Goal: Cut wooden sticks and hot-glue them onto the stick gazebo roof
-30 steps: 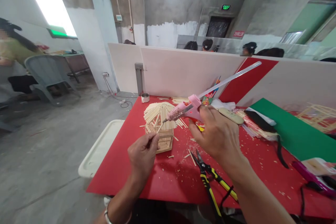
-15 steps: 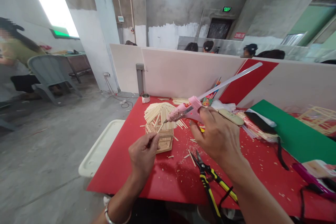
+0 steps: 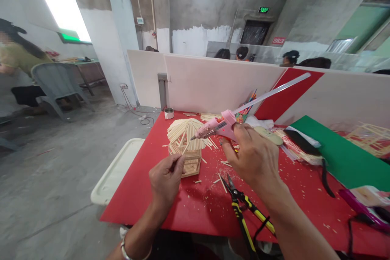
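Between thumb and forefinger, my left hand (image 3: 167,176) pinches a thin wooden stick (image 3: 186,147) that slants up to the right. My right hand (image 3: 254,150) is wrapped round a pink glue gun (image 3: 215,127), with a long clear glue stick (image 3: 271,93) jutting from its back. The gun's nozzle points down-left, close to the tip of the wooden stick; whether they touch I cannot tell. Just behind my left hand stands a small house model (image 3: 193,164) of wooden sticks, its fanned roof partly hidden. Yellow-and-black shears (image 3: 240,201) lie below my right hand.
The red tabletop (image 3: 146,187) carries scattered stick pieces and crumbs. A roll of tape (image 3: 169,113) sits at the far left corner. To the right lie a green board (image 3: 344,152) and a black-topped bundle (image 3: 301,142). A white partition (image 3: 207,85) rises behind.
The glue gun and my right hand have shifted slightly up and to the right, drawing the nozzle a little away from the stick. My left hand stays in place.
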Available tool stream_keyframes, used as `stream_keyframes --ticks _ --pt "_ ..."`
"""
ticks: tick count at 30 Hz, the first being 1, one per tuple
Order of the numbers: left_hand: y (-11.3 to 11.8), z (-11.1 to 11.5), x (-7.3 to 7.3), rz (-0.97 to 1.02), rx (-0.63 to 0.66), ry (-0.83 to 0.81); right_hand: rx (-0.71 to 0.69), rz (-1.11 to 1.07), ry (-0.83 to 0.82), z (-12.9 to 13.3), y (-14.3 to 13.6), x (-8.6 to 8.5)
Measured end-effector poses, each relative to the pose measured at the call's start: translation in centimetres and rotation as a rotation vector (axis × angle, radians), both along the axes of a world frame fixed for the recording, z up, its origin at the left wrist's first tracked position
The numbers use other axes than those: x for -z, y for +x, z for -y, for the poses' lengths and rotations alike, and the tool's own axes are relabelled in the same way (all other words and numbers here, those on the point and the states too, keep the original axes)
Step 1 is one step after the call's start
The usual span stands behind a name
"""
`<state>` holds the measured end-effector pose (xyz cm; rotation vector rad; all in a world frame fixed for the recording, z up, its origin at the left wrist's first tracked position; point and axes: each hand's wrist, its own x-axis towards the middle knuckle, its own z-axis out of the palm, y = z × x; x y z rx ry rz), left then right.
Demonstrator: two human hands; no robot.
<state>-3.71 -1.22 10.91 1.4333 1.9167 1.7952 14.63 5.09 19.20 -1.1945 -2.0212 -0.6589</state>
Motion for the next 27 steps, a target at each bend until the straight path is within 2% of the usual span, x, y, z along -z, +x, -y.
stream_keyframes --ticks 18,27 --pt "0.2 -0.06 -0.22 0.07 0.01 -0.004 -0.007 -0.003 0.019 0.09 -0.07 0.02" --pt "0.42 -0.42 -0.5 0.371 0.147 -0.072 0.003 -0.037 -0.003 0.04 -0.13 0.66"
